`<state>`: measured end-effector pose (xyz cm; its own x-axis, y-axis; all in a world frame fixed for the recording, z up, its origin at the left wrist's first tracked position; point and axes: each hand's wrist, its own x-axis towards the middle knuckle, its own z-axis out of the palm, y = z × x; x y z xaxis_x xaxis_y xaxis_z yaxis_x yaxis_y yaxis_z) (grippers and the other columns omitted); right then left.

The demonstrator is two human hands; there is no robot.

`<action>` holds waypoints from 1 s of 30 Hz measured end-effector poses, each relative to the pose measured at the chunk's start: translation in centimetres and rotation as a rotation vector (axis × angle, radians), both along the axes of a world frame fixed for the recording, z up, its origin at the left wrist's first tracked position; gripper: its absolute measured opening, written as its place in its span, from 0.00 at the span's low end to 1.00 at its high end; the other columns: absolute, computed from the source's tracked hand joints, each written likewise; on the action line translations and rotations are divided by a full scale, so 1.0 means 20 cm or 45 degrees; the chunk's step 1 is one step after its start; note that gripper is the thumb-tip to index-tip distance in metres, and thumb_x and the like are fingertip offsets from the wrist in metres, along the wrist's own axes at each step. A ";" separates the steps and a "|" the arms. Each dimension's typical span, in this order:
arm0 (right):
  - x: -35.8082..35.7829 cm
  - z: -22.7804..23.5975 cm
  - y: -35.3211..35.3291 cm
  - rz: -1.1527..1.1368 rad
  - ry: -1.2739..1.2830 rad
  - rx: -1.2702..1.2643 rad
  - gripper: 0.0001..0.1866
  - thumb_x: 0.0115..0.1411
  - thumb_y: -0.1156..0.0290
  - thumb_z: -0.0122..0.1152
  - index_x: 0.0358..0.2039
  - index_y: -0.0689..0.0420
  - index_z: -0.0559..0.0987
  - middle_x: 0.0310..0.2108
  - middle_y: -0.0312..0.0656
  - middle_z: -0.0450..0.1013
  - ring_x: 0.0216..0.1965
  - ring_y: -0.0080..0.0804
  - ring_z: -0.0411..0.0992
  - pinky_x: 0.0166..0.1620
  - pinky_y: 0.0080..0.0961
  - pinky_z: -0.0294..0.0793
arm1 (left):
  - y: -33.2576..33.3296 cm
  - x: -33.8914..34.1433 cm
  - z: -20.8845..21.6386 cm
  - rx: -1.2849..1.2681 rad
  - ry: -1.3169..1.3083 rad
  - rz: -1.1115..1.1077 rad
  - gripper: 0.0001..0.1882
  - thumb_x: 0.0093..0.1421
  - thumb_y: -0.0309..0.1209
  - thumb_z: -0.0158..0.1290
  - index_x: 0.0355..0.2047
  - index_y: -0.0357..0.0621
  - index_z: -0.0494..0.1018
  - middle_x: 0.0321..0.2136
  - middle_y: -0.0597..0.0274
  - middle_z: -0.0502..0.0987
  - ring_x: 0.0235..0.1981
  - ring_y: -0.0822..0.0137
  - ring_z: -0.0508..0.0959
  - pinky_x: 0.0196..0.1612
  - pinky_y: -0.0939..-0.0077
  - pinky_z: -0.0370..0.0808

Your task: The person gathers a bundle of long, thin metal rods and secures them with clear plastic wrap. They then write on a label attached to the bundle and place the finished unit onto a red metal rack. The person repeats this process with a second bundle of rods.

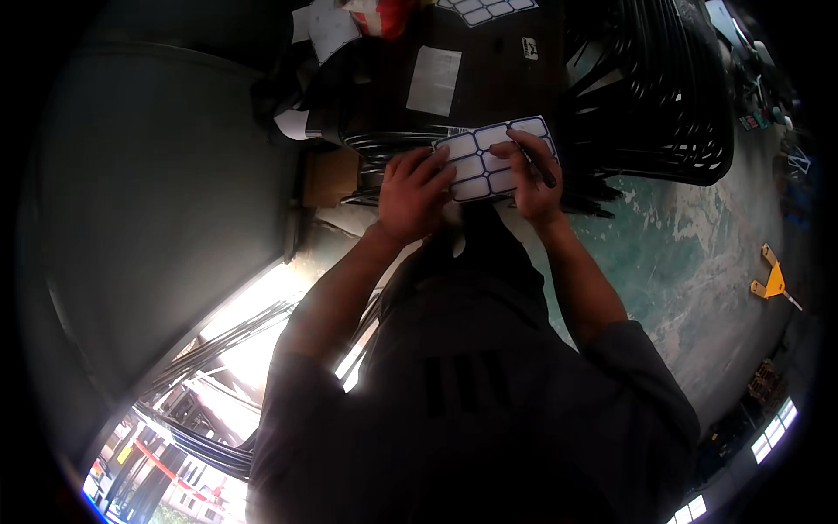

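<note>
A white sheet of blank labels (pixel 472 166) with blue borders lies tilted in front of me, at the near edge of a dark table. My left hand (pixel 412 194) grips its left side, with the fingers over the top face. Over the sheet's right part is my right hand (pixel 534 183), closed around a dark pen (pixel 539 163). The pen slants across the fingers; I cannot make out whether its tip touches a label.
On the dark table (pixel 489 74) lie a pale paper (pixel 434 80), another label sheet (pixel 489 9) and a small white tag (pixel 530 48). Bundled black tubes (pixel 672 96) stand at the right. A yellow bracket-shaped thing (pixel 773 278) is on the green floor; a grey panel (pixel 166 218) rises left.
</note>
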<state>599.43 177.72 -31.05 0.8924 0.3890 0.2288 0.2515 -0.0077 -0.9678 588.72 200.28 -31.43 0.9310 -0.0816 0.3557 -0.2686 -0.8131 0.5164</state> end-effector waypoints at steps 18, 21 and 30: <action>0.01 0.01 0.14 0.050 0.261 -0.137 0.07 0.64 0.77 0.72 0.41 0.63 0.83 0.27 0.28 0.78 0.26 0.07 0.69 0.28 0.11 0.66 | -0.05 -0.02 -0.05 -0.184 -0.052 -0.064 0.26 0.50 0.26 0.69 0.51 0.46 0.82 0.58 0.56 0.80 0.57 0.47 0.76 0.69 0.42 0.70; 0.01 0.01 0.15 0.045 0.292 -0.163 0.07 0.63 0.77 0.72 0.41 0.62 0.83 0.27 0.27 0.78 0.25 0.05 0.68 0.27 0.10 0.64 | -0.04 -0.01 -0.05 -0.205 -0.045 -0.070 0.25 0.50 0.25 0.69 0.51 0.45 0.82 0.57 0.56 0.80 0.56 0.48 0.77 0.69 0.42 0.71; 0.01 0.00 0.15 0.042 0.289 -0.198 0.08 0.63 0.76 0.73 0.41 0.62 0.84 0.26 0.25 0.78 0.24 0.05 0.66 0.26 0.10 0.62 | -0.06 0.00 -0.04 -0.249 -0.032 0.007 0.24 0.49 0.22 0.66 0.50 0.41 0.80 0.56 0.55 0.81 0.55 0.49 0.78 0.68 0.42 0.71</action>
